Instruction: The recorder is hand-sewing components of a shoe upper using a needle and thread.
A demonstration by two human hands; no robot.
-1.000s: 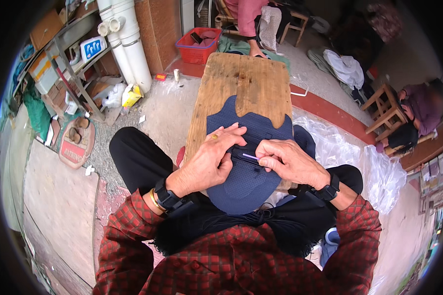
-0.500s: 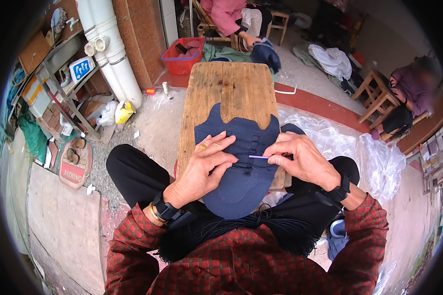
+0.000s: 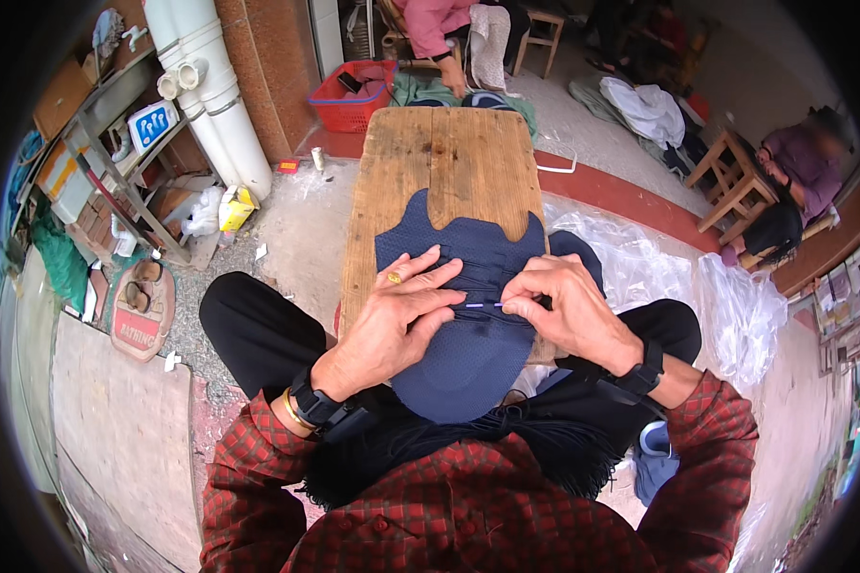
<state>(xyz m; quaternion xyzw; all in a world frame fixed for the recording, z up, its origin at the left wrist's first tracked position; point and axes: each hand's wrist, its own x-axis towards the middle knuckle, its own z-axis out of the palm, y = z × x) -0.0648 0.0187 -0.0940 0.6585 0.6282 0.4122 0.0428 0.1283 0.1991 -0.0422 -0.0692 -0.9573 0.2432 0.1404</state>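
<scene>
A navy knitted shoe upper (image 3: 461, 382), its far end cut with two pointed tabs, lies over the near end of a wooden bench (image 3: 444, 153) between my knees. My left hand (image 3: 384, 320) rests on its left side with fingers stretched out, thumb and fingertips by the dark laces across the middle. My right hand (image 3: 573, 310) pinches a thin purple stick-like tool (image 3: 480, 305). The tool lies level across the upper at the laces, its left end close to my left thumb. Part of it is hidden by my right fingers.
A bundle of dark laces (image 3: 392, 458) hangs over my lap. Clear plastic sheeting (image 3: 741, 315) lies on the right. Past the bench are a red basket (image 3: 349, 113) and a seated person in pink (image 3: 428, 24); another person (image 3: 803, 172) sits by a wooden stool (image 3: 736, 181).
My right hand has moved left with the tool, bringing it across the laces toward my left thumb. The left hand stays almost in place. Behind the bench, the person in pink has lowered a dark blue item.
</scene>
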